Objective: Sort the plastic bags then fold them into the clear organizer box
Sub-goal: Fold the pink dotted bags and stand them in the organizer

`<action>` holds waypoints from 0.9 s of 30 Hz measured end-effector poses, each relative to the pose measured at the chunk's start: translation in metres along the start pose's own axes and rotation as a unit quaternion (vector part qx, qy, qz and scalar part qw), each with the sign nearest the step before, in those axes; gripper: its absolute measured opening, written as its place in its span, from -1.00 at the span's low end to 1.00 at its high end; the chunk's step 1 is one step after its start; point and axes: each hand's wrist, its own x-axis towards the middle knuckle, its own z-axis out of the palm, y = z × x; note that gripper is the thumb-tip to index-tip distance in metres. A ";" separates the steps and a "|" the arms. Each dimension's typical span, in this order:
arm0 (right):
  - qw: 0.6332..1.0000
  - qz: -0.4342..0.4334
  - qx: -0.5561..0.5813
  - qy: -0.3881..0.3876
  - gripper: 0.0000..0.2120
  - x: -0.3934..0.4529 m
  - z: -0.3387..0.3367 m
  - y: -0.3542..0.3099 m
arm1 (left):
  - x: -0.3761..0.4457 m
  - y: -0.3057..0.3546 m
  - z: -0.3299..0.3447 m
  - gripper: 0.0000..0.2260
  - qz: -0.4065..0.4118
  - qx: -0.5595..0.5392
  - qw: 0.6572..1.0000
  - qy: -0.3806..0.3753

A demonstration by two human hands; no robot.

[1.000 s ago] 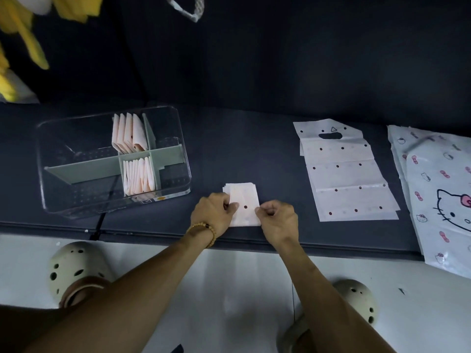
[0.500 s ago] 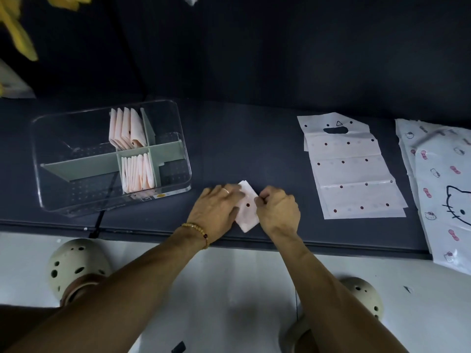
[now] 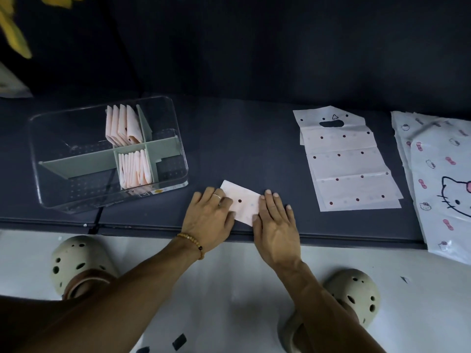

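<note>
Item: folded dotted bag (image 3: 242, 202), small packet on dark surface (image 3: 254, 149) near front edge, just right of clear organizer box (image 3: 178, 138). Left hand (image 3: 209, 220) and right hand (image 3: 276, 225): fingers straight, pressing it flat. Step: creasing. Next, likely: pinch packet, stand it in a box compartment.

Dim overall, dark desk (image 3: 254, 138) and backdrop underexposed; pale floor (image 3: 229, 289) brightest. Soft focus throughout, wide-angle bending at edges, yellow object (image 3: 15, 34) top-left blurred.
</note>
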 end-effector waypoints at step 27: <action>0.998 -0.035 0.029 -0.047 -0.52 0.004 -0.006 0.015 | 0.055 -0.008 0.003 -0.69 0.042 -0.072 0.995 -0.057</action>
